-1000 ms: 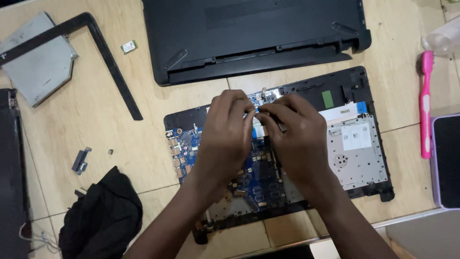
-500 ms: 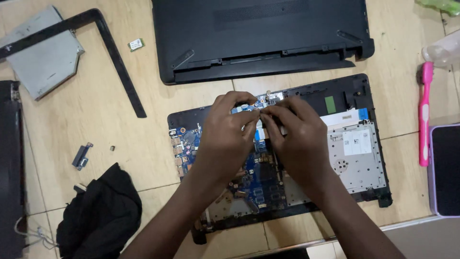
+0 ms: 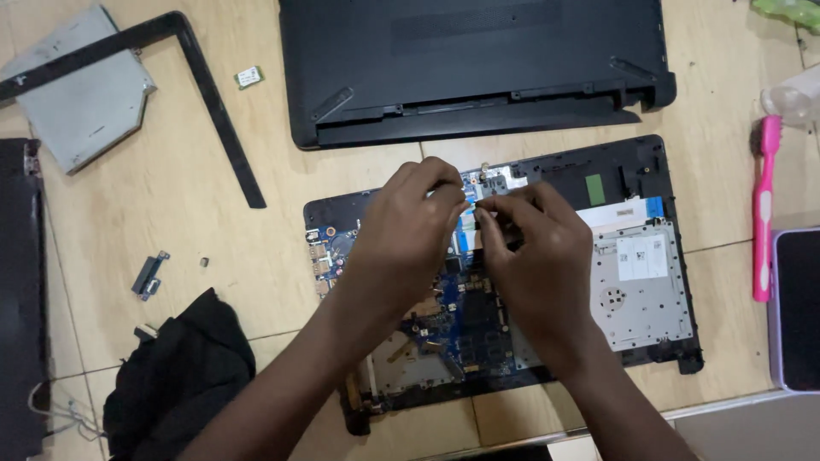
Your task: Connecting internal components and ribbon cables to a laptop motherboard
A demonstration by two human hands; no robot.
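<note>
Blue circuit board in an opened black laptop base, both hands pinching at its far edge.

Nearest, a crumpled black cloth (image 3: 175, 376) lies at the near left of the pale wooden tabletop (image 3: 213, 248). Beyond it sits the opened black laptop base (image 3: 632, 171) with its blue circuit board (image 3: 470, 329) and silver metal plate (image 3: 641, 286). Left hand (image 3: 401, 239) and right hand (image 3: 534, 265) meet over the board's far edge, fingertips pinched together on a thin flat ribbon cable (image 3: 465, 235). A pink toothbrush (image 3: 763, 213) lies to the right. Farther off rest a black laptop bottom cover (image 3: 478, 60), a black L-shaped bezel strip (image 3: 196, 94) and a grey optical drive (image 3: 81, 102).
</note>
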